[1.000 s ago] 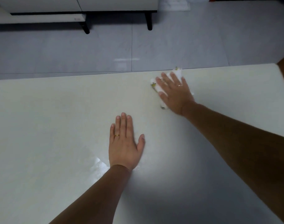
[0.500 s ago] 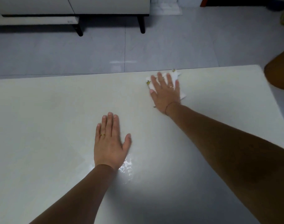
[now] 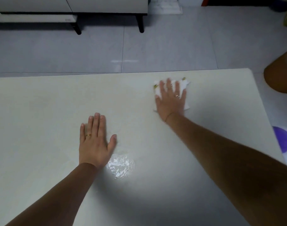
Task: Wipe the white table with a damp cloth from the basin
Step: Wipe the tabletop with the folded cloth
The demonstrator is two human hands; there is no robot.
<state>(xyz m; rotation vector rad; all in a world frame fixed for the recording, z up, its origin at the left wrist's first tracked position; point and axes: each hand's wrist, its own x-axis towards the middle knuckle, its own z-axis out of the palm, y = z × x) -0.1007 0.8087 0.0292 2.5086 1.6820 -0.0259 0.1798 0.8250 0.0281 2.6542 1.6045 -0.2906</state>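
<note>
— Right hand (image 3: 171, 99) is lying flat, fingers spread, pressing the crumpled white cloth with small yellow-green marks (image 3: 185, 83) onto the smooth white table (image 3: 41, 111), near its far edge and right corner.

— And the left hand (image 3: 94, 142)?

— Lying open-palmed, holding nothing, bracing beside a shiny wet patch (image 3: 121, 165).

— Risks?

— I'm thinking the cloth may be slipping over the edge, or the bracing palm sliding on wet.

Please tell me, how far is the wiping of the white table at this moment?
Done: a wet, shiny patch beside the left hand suggests that part was wiped. In hand: the right hand presses the cloth flat near the far edge of the table, while the left hand rests flat. Left: probably the dull-looking left side and far right corner; dryness is hard to judge.
</note>
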